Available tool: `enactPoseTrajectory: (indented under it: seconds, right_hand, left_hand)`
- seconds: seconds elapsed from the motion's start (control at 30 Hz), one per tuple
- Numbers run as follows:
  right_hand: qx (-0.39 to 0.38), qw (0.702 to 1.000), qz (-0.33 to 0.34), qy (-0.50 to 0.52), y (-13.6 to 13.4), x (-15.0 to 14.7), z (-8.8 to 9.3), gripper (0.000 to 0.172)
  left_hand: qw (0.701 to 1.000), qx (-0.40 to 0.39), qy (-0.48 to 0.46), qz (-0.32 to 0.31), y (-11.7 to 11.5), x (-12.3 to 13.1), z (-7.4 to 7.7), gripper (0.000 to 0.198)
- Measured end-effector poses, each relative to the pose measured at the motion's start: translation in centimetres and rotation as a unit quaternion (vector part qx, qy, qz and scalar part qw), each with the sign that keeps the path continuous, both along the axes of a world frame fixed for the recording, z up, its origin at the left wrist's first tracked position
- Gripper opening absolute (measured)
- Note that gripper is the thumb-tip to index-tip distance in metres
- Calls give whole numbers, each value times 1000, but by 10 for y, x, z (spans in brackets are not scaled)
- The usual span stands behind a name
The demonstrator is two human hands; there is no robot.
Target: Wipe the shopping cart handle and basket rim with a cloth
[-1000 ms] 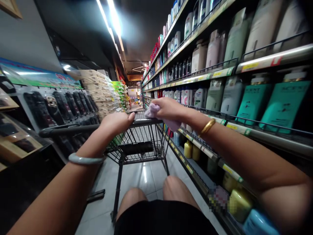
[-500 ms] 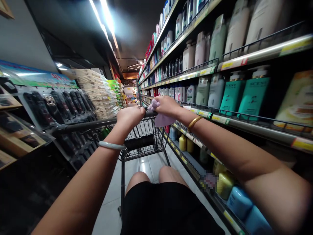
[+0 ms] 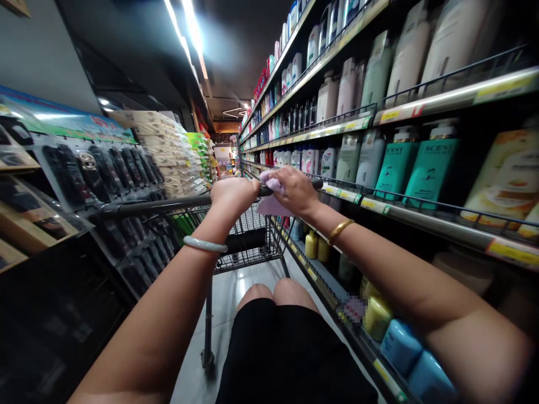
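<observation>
Head view: your left hand [image 3: 234,193] is curled around the cart handle [image 3: 168,205], nearer your right hand [image 3: 298,192] than 1 second ago. Your right fingers grip the bunched purple cloth [image 3: 273,184] at the handle, its loose part hanging below. The bar's right end now shows past your right hand. Beyond lies the shopping cart [image 3: 252,241]; 2 teal pump bottles [image 3: 433,171] stand on your right.

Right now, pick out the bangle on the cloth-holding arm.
The gold bangle, worn below the right hand holding the lilac cloth; the pale bangle is below the left hand.
</observation>
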State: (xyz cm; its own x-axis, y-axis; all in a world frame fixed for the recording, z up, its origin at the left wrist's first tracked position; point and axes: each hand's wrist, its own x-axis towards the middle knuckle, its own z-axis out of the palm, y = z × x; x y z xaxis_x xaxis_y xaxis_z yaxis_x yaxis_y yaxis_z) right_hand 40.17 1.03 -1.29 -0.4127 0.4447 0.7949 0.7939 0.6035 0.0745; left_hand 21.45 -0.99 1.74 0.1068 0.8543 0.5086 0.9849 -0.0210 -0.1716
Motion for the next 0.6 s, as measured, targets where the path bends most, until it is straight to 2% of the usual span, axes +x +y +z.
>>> enactPoseTrajectory:
  seconds: [0.07,0.1,0.23,0.3,0.43,0.53,0.6]
  right_hand:
    - [-14,999,24,-37,2,13,4,39]
    - [-36,999,14,-36,6,22,10,39]
    - [-138,979,-135,59,15,36,33,38]
    - [-127,975,-166,75,10,27,33,36]
    - [-26,998,-65,1,-13,9,10,42]
    - [-23,996,-23,-78,-17,28,3,58]
    - [-54,993,-44,-91,-12,50,12,64]
  left_hand:
    - [1000,-1,4,-3,-4,0,0,60]
    - [1000,-2,3,-3,-5,0,0,60]
    - [1000,2,-13,4,-8,8,1,64]
    - [1000,5,-17,4,-11,12,0,64]
    - [1000,1,-4,-18,-21,16,-1,56]
    - [999,0,3,-34,-26,16,-1,60]
    - [999,1,-3,-32,-27,17,-1,63]
